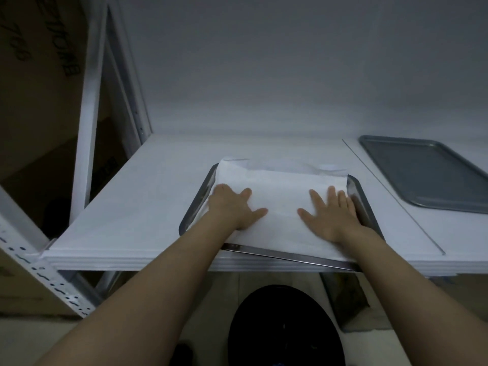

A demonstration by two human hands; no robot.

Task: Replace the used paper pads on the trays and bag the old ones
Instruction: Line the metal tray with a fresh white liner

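Both flat hands, left (232, 207) and right (330, 215), should smooth the white paper pad (280, 204) outward, seating it inside the grey metal tray (290, 256).

At the bench (132, 207) front edge, the paper pad (280, 196) lies in a tray (290, 256); left hand (232, 207) flat on its left half, right hand (330, 215) on its right. A second tray (427, 175) sits on the bench to the right, further back. Below the front edge, probably a bin (285, 328) on the floor (211, 299).

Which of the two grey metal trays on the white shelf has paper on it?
The near grey metal tray: left hand and right hand press a white paper sheet on it. The far-right grey tray is bare.
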